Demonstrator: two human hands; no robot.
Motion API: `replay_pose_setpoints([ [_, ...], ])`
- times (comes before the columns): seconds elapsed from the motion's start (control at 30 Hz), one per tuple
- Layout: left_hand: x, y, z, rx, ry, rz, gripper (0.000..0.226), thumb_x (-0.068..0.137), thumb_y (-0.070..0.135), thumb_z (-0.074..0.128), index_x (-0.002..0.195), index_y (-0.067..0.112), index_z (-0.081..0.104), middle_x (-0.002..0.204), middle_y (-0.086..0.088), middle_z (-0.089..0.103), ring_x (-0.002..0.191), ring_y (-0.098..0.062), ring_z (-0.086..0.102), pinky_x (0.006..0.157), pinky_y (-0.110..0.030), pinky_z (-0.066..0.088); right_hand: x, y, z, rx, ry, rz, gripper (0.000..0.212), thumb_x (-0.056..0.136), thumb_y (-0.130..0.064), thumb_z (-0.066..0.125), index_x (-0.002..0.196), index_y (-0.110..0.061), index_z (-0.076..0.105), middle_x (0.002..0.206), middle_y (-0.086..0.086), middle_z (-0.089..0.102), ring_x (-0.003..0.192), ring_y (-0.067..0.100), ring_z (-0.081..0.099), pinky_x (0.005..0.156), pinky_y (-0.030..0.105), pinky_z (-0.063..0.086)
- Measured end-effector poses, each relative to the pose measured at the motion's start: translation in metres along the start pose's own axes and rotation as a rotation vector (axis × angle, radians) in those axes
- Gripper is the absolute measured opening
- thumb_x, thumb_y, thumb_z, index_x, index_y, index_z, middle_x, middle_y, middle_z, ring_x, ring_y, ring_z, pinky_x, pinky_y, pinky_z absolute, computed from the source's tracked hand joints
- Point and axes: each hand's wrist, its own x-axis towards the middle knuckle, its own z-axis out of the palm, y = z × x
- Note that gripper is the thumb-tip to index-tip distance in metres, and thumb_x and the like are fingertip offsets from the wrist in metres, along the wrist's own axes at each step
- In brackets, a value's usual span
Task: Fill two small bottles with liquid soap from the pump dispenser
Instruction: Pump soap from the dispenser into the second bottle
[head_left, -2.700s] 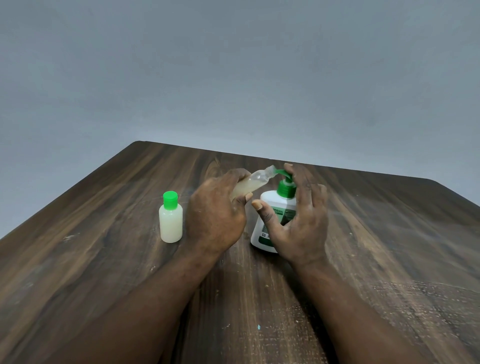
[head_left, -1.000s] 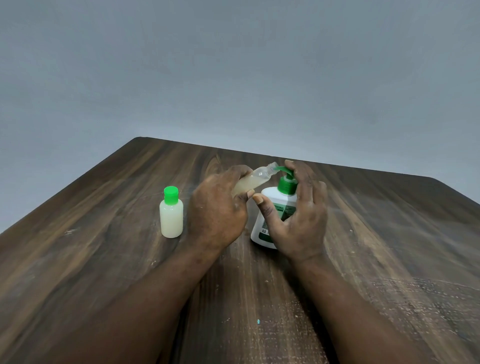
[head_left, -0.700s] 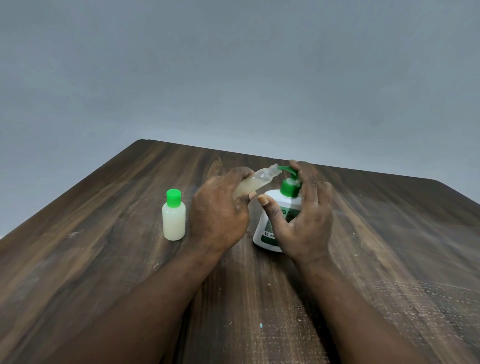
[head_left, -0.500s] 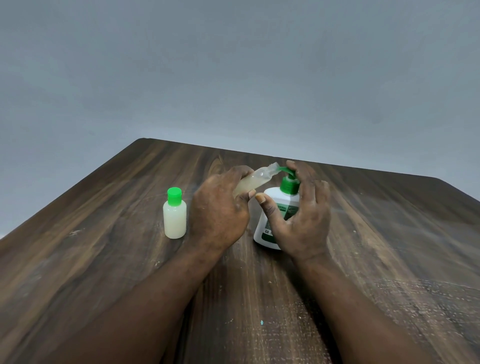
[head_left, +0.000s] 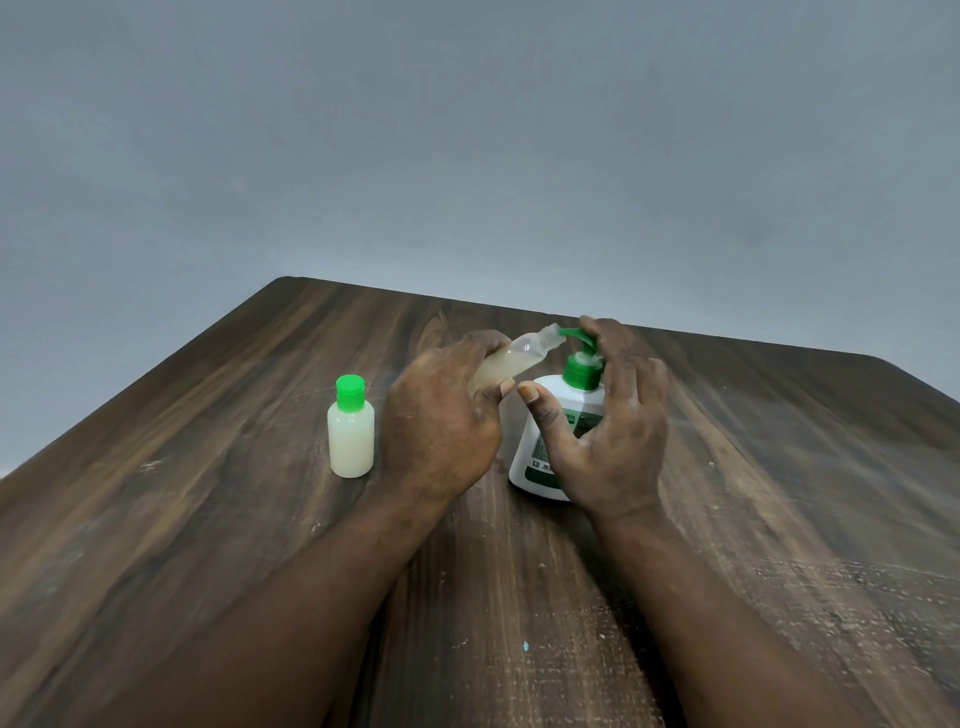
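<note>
1. Small clear plastic bottle (head_left: 511, 358), uncapped, part-filled with pale liquid, tilted. The left hand (head_left: 441, 421) grips its lower body, with its mouth at the green pump nozzle (head_left: 570, 333).
2. White pump dispenser (head_left: 566, 410) stands just right of that grip. The right hand (head_left: 618, 431) is loosely spread, fingers on the pump head, thumb in front of the body, not clasping.
3. Green-capped small bottle (head_left: 350, 436), full, upright just left of the gripping hand.
4. Dark wooden table (head_left: 208, 467) is under everything.

The capped bottle (head_left: 350, 436) stands upright on the tabletop (head_left: 208, 519), off to the left. Its cap is green and it is full of pale soap. The open bottle (head_left: 514, 358) is clear, about half full, and tilted in the left hand (head_left: 441, 421), its mouth at the green spout of the white pump dispenser (head_left: 566, 410), which stands upright.
</note>
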Motion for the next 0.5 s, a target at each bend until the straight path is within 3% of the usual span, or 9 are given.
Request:
replay_pose_setpoints([
  [0.27, -0.0013, 0.0011, -0.0001, -0.003, 0.007, 0.002, 0.035, 0.091, 0.033, 0.073, 0.123, 0.040, 0.061, 0.101, 0.014, 0.069, 0.083, -0.005, 0.051, 0.067, -0.022, 0.035, -0.0017, 0.0007, -0.0020, -0.018, -0.016, -0.018, 0.083, 0.092, -0.076, 0.057, 0.146, -0.012, 0.056, 0.141, 0.005, 0.061, 0.116, 0.023, 0.055, 0.093, 0.050, 0.053],
  [0.5, -0.0005, 0.0005, -0.0001, 0.003, 0.020, 0.002, 0.035, 0.091, 0.033, 0.075, 0.123, 0.039, 0.062, 0.103, 0.016, 0.069, 0.084, -0.002, 0.048, 0.068, -0.006, 0.026, 0.0006, -0.0004, -0.0037, 0.000, -0.016, -0.008, 0.085, 0.094, -0.076, 0.053, 0.148, -0.011, 0.055, 0.144, 0.006, 0.060, 0.120, 0.025, 0.055, 0.097, 0.046, 0.052],
])
